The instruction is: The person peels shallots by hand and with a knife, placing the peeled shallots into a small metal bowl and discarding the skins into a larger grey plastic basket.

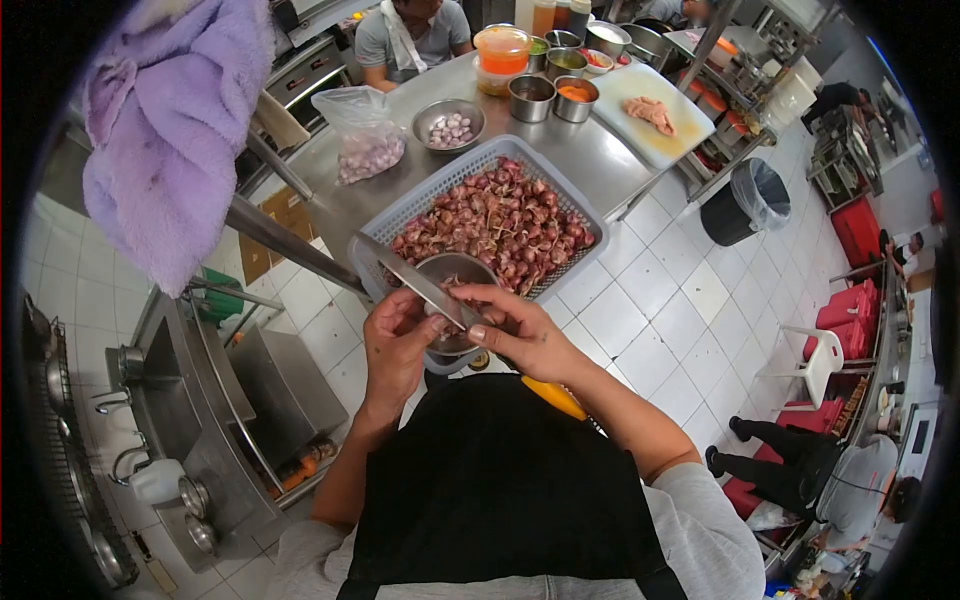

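My left hand (398,335) is closed in a pinch beside a knife (408,278), and what its fingers hold is hidden. At the blade's lower end, my right hand (515,325) grips the knife with thumb and fingers. The blade slants up and left, across a metal bowl (468,268) under my hands. Bits of peel show inside the bowl, largely covered by my fingers. Just beyond, a grey plastic basket (588,216) holds a heap of red shallots (490,215).
On the steel table (400,185) stand a bowl of peeled shallots (450,127), a plastic bag (370,145), sauce containers (503,55) and a cutting board (680,125) with raw meat. A purple towel (175,130) hangs at upper left. A person (410,40) sits across.
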The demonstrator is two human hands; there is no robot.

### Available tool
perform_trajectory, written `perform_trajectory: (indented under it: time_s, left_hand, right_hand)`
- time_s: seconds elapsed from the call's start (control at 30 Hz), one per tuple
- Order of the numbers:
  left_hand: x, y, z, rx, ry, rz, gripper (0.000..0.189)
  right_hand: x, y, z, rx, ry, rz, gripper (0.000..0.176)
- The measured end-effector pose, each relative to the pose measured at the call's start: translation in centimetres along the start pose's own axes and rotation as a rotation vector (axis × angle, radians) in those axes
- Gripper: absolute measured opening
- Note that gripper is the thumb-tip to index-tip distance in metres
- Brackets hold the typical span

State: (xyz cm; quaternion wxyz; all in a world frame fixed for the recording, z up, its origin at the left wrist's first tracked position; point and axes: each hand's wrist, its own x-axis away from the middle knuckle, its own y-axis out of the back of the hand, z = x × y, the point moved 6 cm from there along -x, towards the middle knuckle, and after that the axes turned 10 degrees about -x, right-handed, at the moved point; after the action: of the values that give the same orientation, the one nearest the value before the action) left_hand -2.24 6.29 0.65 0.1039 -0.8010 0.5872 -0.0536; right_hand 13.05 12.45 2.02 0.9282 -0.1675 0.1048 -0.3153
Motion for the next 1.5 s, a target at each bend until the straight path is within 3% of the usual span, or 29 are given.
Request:
perform_trajectory:
  time_s: [0.07,0.17,0.27,0.43,0.77,0.8,0.87,0.93,1.03,1.17,1.23,1.5]
  left_hand:
    - [0.0,-0.2,0.1,0.094,0.014,0.025,0.035]
    - [-0.3,-0.1,0.4,0.182,0.018,0.051,0.035]
    - [-0.4,0.1,0.6,0.211,0.054,0.049,0.035]
    - [-0.3,-0.2,0.4,0.143,0.041,0.035,0.035]
    - [-0.1,-0.3,0.7,0.214,0.025,0.051,0.032]
    - [0.0,-0.4,0.8,0.253,0.041,0.076,0.032]
    - [-0.1,-0.6,0.6,0.301,0.067,0.095,0.031]
    - [-0.1,-0.7,0.6,0.350,0.090,0.110,0.031]
    - [-0.1,-0.9,0.2,0.273,0.091,0.042,0.035]
    - [0.1,-0.7,0.2,0.156,0.061,0.038,0.036]
    - [0.1,-0.7,-0.4,0.043,0.044,-0.027,0.035]
    - [0.4,-0.8,-1.0,-0.025,0.026,-0.040,0.035]
  right_hand:
    - [0.0,0.3,-0.3,-0.260,-0.172,0.015,0.045]
    - [0.3,2.1,-1.5,-0.324,-0.315,-0.049,0.045]
    - [0.0,2.2,0.4,-0.180,-0.179,-0.123,0.044]
    - [0.7,0.6,0.4,-0.051,-0.170,0.014,0.058]
    - [0.3,0.1,0.1,-0.052,-0.016,0.039,0.047]
    - [0.2,0.2,0.5,-0.052,-0.016,0.039,0.047]
    - [0.5,0.3,0.4,-0.348,-0.235,0.025,0.044]
    - [0.6,0.7,0.1,-0.371,-0.258,0.036,0.044]
    - [0.5,1.0,1.4,-0.192,-0.188,-0.072,0.048]
    - [1.2,0.4,1.2,-0.131,-0.127,-0.022,0.053]
    - [1.3,-0.2,1.2,0.071,-0.084,0.043,0.057]
    - [1.3,-0.7,1.5,0.136,-0.021,0.026,0.053]
